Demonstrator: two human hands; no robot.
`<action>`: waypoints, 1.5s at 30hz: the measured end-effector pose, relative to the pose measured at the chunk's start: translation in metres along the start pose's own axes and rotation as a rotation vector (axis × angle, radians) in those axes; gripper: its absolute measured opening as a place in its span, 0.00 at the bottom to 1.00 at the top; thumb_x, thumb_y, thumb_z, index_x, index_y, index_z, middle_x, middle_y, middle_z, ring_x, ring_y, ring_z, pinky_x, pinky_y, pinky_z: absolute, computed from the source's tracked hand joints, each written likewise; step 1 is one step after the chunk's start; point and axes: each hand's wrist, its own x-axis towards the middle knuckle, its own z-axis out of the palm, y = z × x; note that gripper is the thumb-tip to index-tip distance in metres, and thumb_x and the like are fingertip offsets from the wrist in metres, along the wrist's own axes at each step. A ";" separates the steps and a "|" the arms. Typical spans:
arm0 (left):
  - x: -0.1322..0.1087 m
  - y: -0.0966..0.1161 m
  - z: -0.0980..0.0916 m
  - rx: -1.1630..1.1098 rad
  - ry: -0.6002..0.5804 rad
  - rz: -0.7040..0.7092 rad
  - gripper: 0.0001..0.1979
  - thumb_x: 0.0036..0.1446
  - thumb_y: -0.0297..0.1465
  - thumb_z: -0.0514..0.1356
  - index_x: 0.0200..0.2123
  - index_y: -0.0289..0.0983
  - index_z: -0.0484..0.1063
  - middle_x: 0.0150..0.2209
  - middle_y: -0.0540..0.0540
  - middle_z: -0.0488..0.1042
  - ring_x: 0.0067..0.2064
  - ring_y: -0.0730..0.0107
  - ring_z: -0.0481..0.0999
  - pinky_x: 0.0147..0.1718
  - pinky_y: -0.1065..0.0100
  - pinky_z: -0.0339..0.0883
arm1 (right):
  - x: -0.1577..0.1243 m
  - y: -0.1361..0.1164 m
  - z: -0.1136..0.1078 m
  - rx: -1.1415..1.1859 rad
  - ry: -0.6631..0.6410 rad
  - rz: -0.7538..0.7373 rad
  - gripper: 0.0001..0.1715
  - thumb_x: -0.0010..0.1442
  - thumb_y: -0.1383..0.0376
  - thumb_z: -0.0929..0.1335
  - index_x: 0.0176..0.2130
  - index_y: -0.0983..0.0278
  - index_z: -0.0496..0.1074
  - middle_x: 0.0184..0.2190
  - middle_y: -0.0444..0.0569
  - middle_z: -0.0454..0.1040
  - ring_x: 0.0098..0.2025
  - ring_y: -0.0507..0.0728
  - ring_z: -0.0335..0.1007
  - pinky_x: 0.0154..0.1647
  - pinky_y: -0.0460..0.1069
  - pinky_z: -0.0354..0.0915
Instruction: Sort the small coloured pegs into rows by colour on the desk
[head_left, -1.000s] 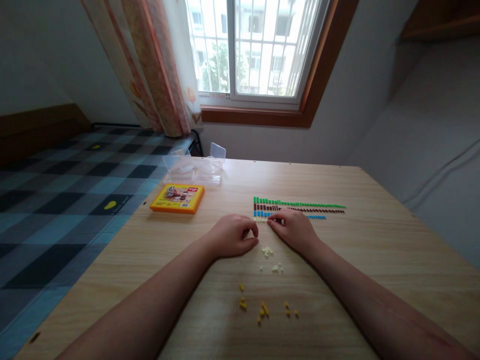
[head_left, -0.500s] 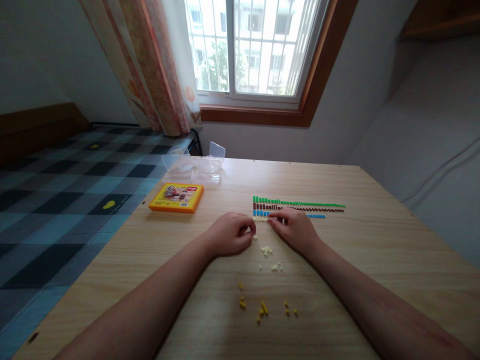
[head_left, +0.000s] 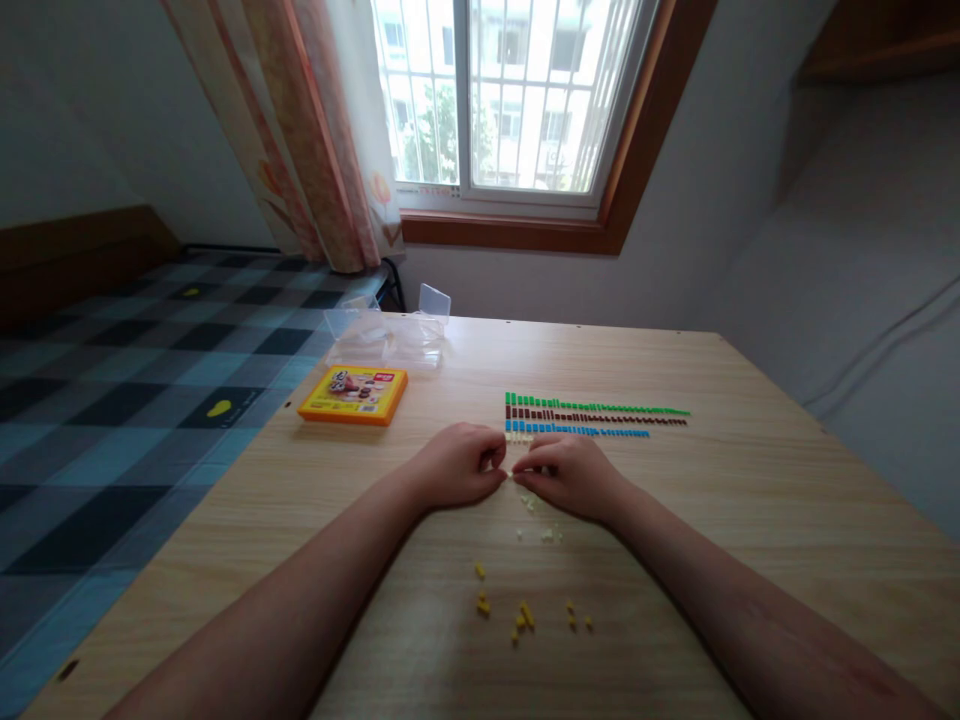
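My left hand [head_left: 465, 467] rests on the table with its fingers curled, its tips beside a tiny cream building block [head_left: 511, 475]. From the other side, my right hand [head_left: 574, 476] has thumb and forefinger pinched at that same block. Whether the left fingers hold anything is hidden. Just beyond the hands runs a short row of cream blocks [head_left: 516, 438], partly covered by the right hand. Behind it lie rows of blue blocks [head_left: 536, 427], brown blocks [head_left: 536, 414] and green blocks [head_left: 536, 401]. Loose cream blocks [head_left: 547, 536] are scattered nearer to me.
Several yellow blocks [head_left: 526, 616] lie at the front of the wooden table [head_left: 405, 640]. A yellow-orange box [head_left: 352, 395] sits at the left, with clear plastic packaging [head_left: 397, 340] behind it. A bed [head_left: 135, 400] adjoins the left side; a window [head_left: 517, 100] is ahead.
My right hand has drawn back from the cream row, toward me and left, to the block by my left hand. The left hand has hardly moved.
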 end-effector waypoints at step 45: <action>-0.001 -0.002 0.006 -0.073 0.150 -0.011 0.10 0.51 0.27 0.60 0.23 0.38 0.60 0.22 0.55 0.64 0.25 0.75 0.61 0.27 0.71 0.52 | 0.000 0.021 -0.013 -0.136 0.150 0.244 0.08 0.62 0.63 0.70 0.35 0.60 0.82 0.33 0.47 0.79 0.35 0.56 0.72 0.37 0.49 0.63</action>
